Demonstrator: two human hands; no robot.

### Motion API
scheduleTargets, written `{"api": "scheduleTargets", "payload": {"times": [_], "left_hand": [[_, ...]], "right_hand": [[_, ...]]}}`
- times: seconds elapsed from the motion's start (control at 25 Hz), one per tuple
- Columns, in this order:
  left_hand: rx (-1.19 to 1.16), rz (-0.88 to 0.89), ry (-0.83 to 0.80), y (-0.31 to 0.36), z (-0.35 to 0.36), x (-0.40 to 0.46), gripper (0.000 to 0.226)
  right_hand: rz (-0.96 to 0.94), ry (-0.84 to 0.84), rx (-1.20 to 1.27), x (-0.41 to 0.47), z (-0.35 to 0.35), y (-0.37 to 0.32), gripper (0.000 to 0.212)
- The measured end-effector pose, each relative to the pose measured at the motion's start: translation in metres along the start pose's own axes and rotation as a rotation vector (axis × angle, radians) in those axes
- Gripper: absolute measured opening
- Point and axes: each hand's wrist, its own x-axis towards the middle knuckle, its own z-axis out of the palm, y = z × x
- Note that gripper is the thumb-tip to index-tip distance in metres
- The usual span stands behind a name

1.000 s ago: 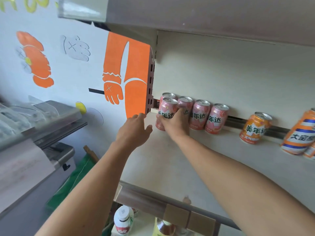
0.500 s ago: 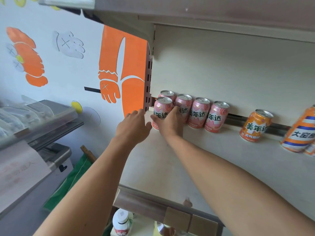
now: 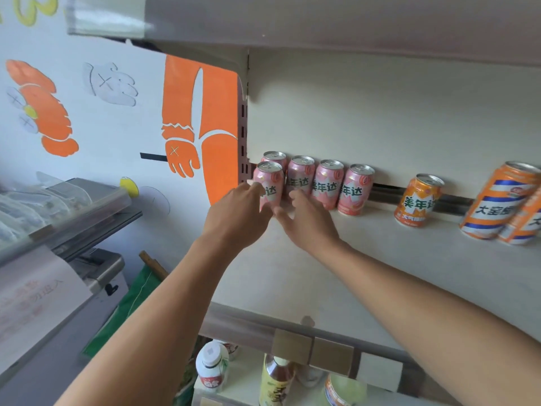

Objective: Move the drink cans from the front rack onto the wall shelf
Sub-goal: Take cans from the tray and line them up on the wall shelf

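Pink cans (image 3: 326,183), five of them, already stand at the wall shelf's (image 3: 380,259) far left. Left hand (image 3: 237,212) touches the nearest; right hand (image 3: 307,221) hovers loosely spread beside it.

Glossy metal pink cans (image 3: 298,180) with bright silvery lids stand on a smooth, matt cream shelf (image 3: 366,259); its front edge at six o'clock looks brushed metal.

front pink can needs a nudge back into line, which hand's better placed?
Probably left. The left hand already has fingertips on the front pink can at the shelf's left end; the right hand sits open beside it, lower right, apparently not touching.
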Motion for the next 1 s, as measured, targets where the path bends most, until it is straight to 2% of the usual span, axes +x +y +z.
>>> {"api": "scheduleTargets", "payload": {"times": [0.08, 0.32, 0.68, 1.0], "left_hand": [[-0.023, 0.113, -0.006, 0.032, 0.002, -0.009, 0.028], [-0.156, 0.365, -0.072, 0.147, 0.034, -0.04, 0.033], [-0.388, 0.821, -0.236, 0.366, 0.071, -0.138, 0.033], [-0.525, 1.189, -0.417, 0.522, 0.083, -0.281, 0.025]], "right_hand": [[-0.058, -0.011, -0.142, -0.034, -0.036, 0.018, 0.037], [0.047, 0.036, -0.473, -0.136, -0.151, 0.086, 0.036], [0.475, 0.199, -0.631, -0.334, -0.302, 0.174, 0.032], [0.893, 0.283, -0.646, -0.526, -0.373, 0.206, 0.03]]}}
